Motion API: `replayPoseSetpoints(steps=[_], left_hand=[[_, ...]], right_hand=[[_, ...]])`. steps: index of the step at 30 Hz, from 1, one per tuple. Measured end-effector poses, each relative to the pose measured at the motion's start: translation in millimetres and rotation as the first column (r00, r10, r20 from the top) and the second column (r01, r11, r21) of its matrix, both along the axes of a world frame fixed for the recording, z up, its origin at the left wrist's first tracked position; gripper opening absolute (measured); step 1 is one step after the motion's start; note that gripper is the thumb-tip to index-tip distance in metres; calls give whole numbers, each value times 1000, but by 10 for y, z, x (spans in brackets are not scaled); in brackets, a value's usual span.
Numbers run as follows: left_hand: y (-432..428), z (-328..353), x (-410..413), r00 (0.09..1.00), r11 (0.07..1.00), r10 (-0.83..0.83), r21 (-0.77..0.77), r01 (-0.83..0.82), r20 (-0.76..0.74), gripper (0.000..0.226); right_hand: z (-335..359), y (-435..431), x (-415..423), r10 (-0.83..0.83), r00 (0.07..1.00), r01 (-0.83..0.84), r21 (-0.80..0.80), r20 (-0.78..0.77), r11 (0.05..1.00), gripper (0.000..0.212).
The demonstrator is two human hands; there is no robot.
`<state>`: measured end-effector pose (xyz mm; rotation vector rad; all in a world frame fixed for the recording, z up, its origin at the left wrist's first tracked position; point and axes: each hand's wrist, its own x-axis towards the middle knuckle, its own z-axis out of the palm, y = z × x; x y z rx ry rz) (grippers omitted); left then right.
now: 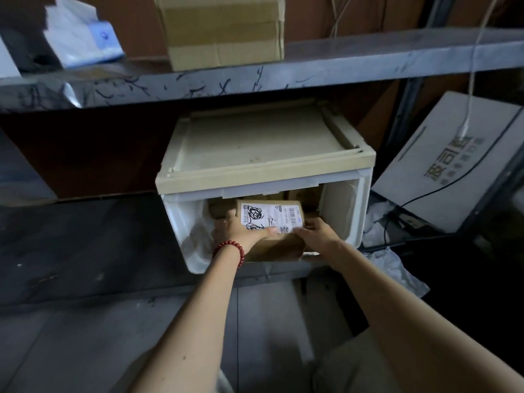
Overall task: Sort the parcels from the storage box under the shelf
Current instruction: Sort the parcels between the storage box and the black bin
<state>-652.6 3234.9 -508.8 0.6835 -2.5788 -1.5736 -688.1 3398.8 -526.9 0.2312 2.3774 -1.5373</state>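
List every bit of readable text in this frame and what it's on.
Grey box: "派司" reads clearly; the third big character and the small line beside it are blurred.
Label on the parcel: print and barcode too small to read; black scribbles, illegible.
Blue-white box: a logo, unreadable.

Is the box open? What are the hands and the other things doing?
storage box: front open, parcels inside
labelled parcel: held in the opening
left hand: grips the parcel
right hand: grips the parcel
cardboard box: on shelf, taped shut
grey box: tilted
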Motion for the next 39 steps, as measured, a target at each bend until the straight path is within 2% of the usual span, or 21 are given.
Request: replayPoseSetpoints(steps=[2, 4, 7, 10, 17, 22, 26, 29, 35, 39], left_hand=[[145, 29, 139, 999, 999, -18, -39, 16, -37, 89], [263, 49, 277, 992, 999, -46, -15, 44, -114, 85], [367, 79, 459, 984, 998, -65, -16, 64, -164, 81], [410, 141, 653, 982, 998, -40, -64, 29, -183, 80], [474, 208, 975, 939, 996, 63, -44, -83, -337, 65], [433, 162, 1033, 951, 993, 89, -46, -107, -295, 62], [405, 126, 1025, 960, 990, 139, 13, -140, -245, 72], [378, 111, 993, 963, 983, 182, 72, -171, -199, 79], [253, 71, 941, 954, 935, 271, 268, -231, -123, 83], [218, 68, 950, 951, 918, 297, 297, -261, -81, 94]], right_hand=[[74, 147, 165, -45, 998, 47, -37, 37, 998, 51], [110, 238, 318, -75, 995, 78, -46, 66, 996, 54], [106, 288, 507, -92, 992, 96, -41, 85, 995, 67], [105, 264, 648, -66, 992, 70, -43, 104, 997, 68], [87, 243, 744, -78, 994, 92, -194, 79, 977, 66], [68, 279, 760, -48, 998, 57, -283, 41, 957, 58], [98, 329, 757, -8, 999, -3, -336, -32, 942, 53], [123, 323, 789, 50, 993, -80, -318, -103, 945, 50], [191, 239, 789, 152, 968, -211, -321, -201, 923, 62], [269, 213, 821, 165, 967, -230, -392, -192, 891, 64]])
